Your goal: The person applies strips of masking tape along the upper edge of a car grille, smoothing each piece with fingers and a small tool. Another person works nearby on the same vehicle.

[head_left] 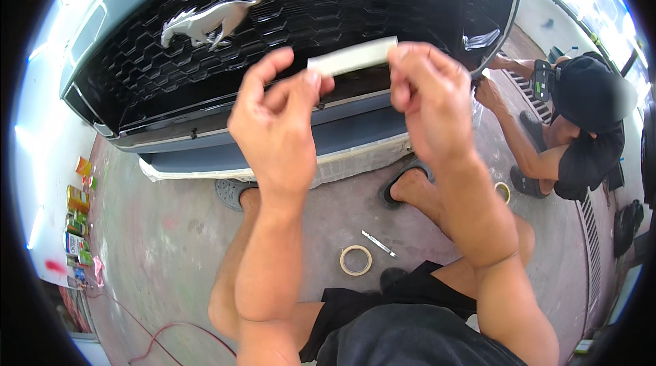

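A short strip of whitish masking tape (352, 57) is stretched between my two hands, in front of a car's black honeycomb grille (355, 4). My left hand (277, 120) pinches the strip's left end between thumb and finger, its other fingers partly curled. At the right end, my right hand (434, 93) pinches the strip with its fingers bent in. Both hands are held up in the air, close to the grille's lower edge. A silver horse-shaped emblem (219, 16) is fixed on the grille, up and left of my hands.
A co-worker in a dark cap (591, 89) crouches at the bumper's right corner. On the floor between my legs lie a tape roll (342, 263) and a slim cutter-like tool (379, 244). Cans (77, 199) line the left wall; a red hose (157, 332) crosses the floor.
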Available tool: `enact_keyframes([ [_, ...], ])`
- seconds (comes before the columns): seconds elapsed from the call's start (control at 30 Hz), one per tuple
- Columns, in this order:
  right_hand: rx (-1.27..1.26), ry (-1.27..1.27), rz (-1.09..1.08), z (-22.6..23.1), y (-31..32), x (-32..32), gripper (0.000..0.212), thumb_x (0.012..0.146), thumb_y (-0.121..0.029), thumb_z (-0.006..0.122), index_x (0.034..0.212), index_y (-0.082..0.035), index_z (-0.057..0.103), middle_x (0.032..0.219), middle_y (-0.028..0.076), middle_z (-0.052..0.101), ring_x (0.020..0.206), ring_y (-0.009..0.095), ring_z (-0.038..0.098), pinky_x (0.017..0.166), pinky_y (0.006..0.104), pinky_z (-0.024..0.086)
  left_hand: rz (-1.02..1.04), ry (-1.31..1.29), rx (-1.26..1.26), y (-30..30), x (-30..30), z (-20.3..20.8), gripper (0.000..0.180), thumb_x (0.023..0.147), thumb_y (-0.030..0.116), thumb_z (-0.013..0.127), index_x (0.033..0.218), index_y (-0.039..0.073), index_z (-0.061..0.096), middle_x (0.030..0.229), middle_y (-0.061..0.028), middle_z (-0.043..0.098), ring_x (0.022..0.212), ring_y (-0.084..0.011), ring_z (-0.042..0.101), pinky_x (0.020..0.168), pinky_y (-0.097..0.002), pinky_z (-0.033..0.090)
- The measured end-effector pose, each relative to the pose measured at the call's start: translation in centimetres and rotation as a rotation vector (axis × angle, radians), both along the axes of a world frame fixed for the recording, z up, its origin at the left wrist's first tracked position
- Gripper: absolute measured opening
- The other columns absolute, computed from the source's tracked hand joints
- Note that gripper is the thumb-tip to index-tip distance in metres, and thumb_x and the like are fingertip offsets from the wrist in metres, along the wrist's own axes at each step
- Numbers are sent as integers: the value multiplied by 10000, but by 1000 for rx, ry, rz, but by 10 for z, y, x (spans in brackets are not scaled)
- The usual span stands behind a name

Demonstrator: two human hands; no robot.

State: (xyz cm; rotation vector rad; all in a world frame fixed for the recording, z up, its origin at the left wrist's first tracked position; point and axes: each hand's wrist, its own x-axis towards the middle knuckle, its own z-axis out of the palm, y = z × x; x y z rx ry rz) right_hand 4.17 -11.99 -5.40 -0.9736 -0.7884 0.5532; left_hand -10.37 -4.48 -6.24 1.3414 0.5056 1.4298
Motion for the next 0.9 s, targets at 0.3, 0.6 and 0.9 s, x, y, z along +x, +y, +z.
enact_keyframes([
  [0.3,190,20,112,41,28,52,146,971,-192,705,986,-51,670,825,-28,584,653,33,498,601,215,381,60,-111,135,42,61,53,430,819,41,833,1159,-102,612,846,-165,769,758,-127,703,694,-222,511],
  [0.6,142,286,113,61,38,67,123,947,-135,699,851,-88,637,741,-22,593,589,68,539,526,213,417,-115,-338,-47,47,83,64,257,897,48,756,1098,5,603,979,-122,754,942,-201,754,783,-270,522],
  [0.9,186,274,166,70,52,79,90,951,-142,701,901,-78,663,738,-27,607,593,63,556,535,196,445,8,-346,-27,45,90,79,358,857,28,768,1121,-27,533,930,-144,744,867,-214,763,758,-274,519],
])
